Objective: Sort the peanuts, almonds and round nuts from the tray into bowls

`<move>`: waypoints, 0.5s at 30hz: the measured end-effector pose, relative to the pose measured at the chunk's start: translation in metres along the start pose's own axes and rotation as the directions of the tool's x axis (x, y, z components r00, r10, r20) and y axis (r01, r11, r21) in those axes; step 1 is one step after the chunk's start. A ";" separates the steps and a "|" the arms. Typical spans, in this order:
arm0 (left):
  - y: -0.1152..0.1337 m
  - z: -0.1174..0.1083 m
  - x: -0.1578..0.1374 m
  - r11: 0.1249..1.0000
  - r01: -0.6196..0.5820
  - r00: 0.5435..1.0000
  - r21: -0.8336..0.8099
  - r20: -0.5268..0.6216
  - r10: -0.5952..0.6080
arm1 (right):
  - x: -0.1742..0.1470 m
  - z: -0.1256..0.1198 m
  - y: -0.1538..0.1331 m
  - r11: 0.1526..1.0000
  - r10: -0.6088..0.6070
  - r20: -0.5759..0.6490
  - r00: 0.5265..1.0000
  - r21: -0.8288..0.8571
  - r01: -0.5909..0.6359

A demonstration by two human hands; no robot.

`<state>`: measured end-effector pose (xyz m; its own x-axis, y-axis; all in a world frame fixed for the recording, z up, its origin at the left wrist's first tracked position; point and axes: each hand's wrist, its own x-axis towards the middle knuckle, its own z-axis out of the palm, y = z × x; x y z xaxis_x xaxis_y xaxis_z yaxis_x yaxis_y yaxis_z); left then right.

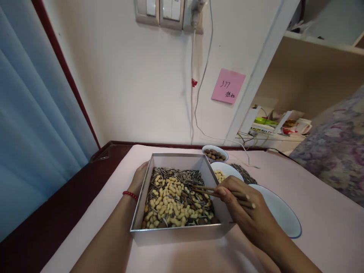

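Note:
A square metal tray (pixel 176 232) sits on the pink table, filled with mixed peanuts (pixel 167 203) and striped sunflower seeds (pixel 165 173). My right hand (pixel 247 212) holds a pair of wooden chopsticks (pixel 210 191), whose tips reach into the tray among the nuts. My left hand (pixel 139 178) rests flat against the tray's left outer wall; a red bead bracelet circles that wrist.
Right of the tray stand a small bowl of brown nuts (pixel 215 153), a white bowl with peanuts (pixel 226 172), a pile of sunflower seeds (pixel 244 174) and a white blue-rimmed plate (pixel 284 216). Wall with cables, pink note and shelf behind; blue curtain at left.

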<state>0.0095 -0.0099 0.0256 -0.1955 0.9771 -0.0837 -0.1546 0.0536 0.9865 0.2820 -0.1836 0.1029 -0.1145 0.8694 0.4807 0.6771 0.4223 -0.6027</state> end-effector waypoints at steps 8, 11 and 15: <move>-0.005 -0.002 0.005 0.999 -0.023 1.000 0.036 -0.009 0.023 | 0.003 0.007 0.002 1.000 -0.021 -0.004 1.000 -0.022 0.020; -0.007 -0.002 0.005 0.998 -0.042 0.999 0.052 0.009 0.041 | 0.001 0.006 0.002 0.999 -0.041 -0.047 0.998 -0.023 0.040; -0.010 -0.004 0.008 0.992 -0.089 0.996 0.094 0.036 0.086 | -0.005 -0.004 -0.002 0.999 -0.034 -0.066 0.997 0.013 0.035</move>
<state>0.0052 -0.0034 0.0144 -0.1728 0.9849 0.0069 -0.0443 -0.0148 0.9989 0.2847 -0.1895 0.1043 -0.0894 0.8357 0.5419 0.6629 0.4560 -0.5938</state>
